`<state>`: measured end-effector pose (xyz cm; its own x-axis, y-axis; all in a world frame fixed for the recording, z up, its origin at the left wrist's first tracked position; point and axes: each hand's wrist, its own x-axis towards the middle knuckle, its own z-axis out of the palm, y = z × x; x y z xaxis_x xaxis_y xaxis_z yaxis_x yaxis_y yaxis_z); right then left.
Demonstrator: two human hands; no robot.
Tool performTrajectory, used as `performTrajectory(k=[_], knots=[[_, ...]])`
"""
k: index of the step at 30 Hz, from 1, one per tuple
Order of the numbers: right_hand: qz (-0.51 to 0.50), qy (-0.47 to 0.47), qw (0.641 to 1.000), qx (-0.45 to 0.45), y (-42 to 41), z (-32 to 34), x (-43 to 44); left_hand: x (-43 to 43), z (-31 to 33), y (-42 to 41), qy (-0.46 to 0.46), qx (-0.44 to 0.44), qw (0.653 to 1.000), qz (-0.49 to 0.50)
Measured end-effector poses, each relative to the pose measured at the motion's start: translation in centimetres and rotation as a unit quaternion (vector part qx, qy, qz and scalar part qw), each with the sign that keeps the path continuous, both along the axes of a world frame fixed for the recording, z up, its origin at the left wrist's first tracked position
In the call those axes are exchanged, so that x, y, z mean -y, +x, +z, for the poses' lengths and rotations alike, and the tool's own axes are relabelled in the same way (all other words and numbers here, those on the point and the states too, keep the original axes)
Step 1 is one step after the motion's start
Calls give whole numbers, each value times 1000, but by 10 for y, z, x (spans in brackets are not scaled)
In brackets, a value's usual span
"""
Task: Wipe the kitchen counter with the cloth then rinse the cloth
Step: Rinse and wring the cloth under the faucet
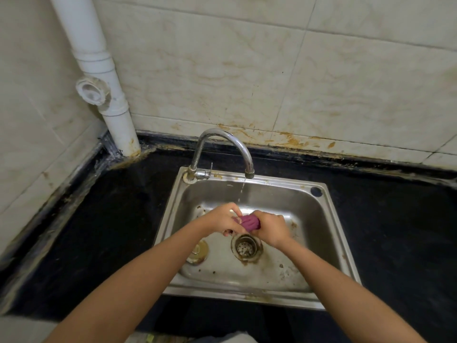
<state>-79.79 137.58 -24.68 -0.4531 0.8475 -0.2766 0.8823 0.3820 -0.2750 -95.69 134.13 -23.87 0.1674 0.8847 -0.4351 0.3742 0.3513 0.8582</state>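
Observation:
A small purple cloth (249,222) is bunched up tight between both hands over the steel sink (329,233). My left hand (223,219) grips its left end and my right hand (270,227) is closed around its right end. Both hands hover just above the drain (246,247). The chrome tap (223,151) curves over the basin, and a thin stream of water (241,193) falls from its spout just behind my left hand. The black counter (111,231) surrounds the sink.
A white drain pipe (99,78) runs down the left corner to the counter. Stained beige tiles (272,82) line the back and left walls. A round metal fitting (197,252) sits in the sink floor left of the drain. The basin floor carries rust-coloured specks.

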Motion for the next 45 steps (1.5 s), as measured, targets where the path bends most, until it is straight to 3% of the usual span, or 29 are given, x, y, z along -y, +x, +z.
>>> performTrajectory(k=[3, 6, 10, 15, 18, 22, 26, 27, 29, 30, 32, 34, 35, 39, 41, 45], knots=[[-33, 40, 996, -71, 3, -5, 12, 7, 11, -8, -32, 209, 968, 136], [-20, 0, 981, -194, -1, -5, 22, 12, 15, -9, -21, 273, 945, 179], [-44, 33, 953, -299, -3, 5, 21, 16, 21, -9, -4, 259, 951, 170], [-126, -156, 898, -393, -7, 17, 20, 22, 20, -11, 39, 165, 973, 157], [-158, -272, 845, -433, -8, 20, 23, 26, 20, -12, 76, 144, 974, 158], [-187, -398, 728, -526, -4, 28, 22, 28, 25, -15, 114, 128, 972, 163], [-219, -357, 723, -550, -2, 35, 17, 33, 29, -18, 115, 126, 971, 168], [-250, -348, 691, -582, 0, 35, 15, 36, 29, -19, 113, 130, 968, 180], [-322, -344, 580, -665, 6, 38, 8, 40, 25, -22, 102, 122, 963, 220], [-333, -336, 545, -692, 8, 41, 7, 43, 21, -24, 85, 104, 964, 232], [-312, -322, 559, -698, 8, 49, 8, 47, 14, -24, 25, 21, 981, 190], [-274, -288, 628, -669, 3, 52, 12, 50, 5, -23, -23, -95, 987, 128], [-257, -265, 666, -648, 0, 54, 14, 50, 5, -20, -19, -111, 986, 122], [-198, -169, 773, -578, -3, 54, 17, 40, 40, 2, 117, 61, 981, 143], [-174, -146, 791, -568, -2, 54, 20, 33, 56, 15, 156, 120, 966, 169], [-178, -125, 802, -557, 7, 54, 21, 23, 57, 29, 161, 152, 940, 260]])
